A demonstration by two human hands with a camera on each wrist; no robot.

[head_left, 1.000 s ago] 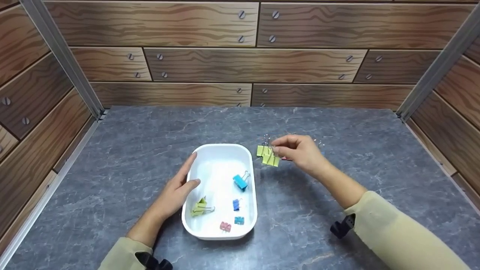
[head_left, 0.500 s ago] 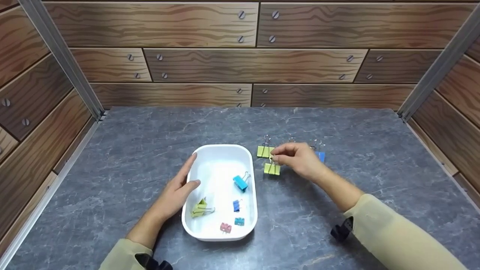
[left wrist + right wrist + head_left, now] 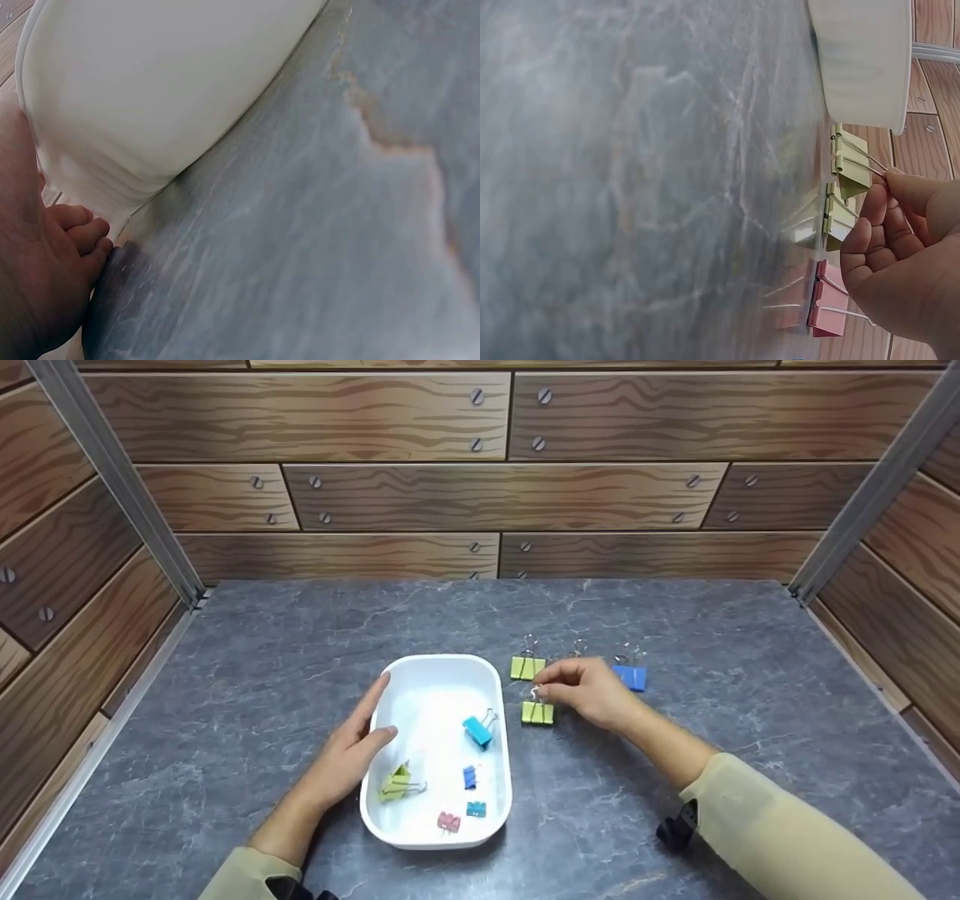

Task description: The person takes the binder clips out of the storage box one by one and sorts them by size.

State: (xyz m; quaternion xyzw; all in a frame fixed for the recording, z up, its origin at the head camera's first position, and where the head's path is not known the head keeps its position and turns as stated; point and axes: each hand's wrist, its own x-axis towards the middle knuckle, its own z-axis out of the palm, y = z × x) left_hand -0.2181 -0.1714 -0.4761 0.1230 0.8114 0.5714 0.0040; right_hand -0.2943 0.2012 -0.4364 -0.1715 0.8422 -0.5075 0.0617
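Observation:
My left hand (image 3: 346, 754) holds the left side of a white plastic tub (image 3: 506, 787), thumb over the rim and fingers along the outer wall. My right hand (image 3: 589, 691) pinches the wire handles of a yellow binder clip (image 3: 538, 715), standing on the table right of the tub. Just behind it is a second yellow binder clip (image 3: 527, 668), handles up. A pink binder clip (image 3: 830, 307) shows in the right wrist view; in the head view my right hand hides its body. A blue binder clip (image 3: 631, 678) stands farther right, partly covered by that hand.
Inside the tub lie a yellow-green clip (image 3: 397, 786), a light blue clip (image 3: 477, 732), a small blue clip (image 3: 469, 778), a small teal clip (image 3: 476, 809) and a small pink clip (image 3: 448, 821). Wood-patterned walls (image 3: 390, 495) enclose the grey marbled table (image 3: 300, 637).
My right hand has brought the yellow binder clip toward me, away from the row, and lowered it to the table. The blue clip has come into view. My left hand stays on the tub.

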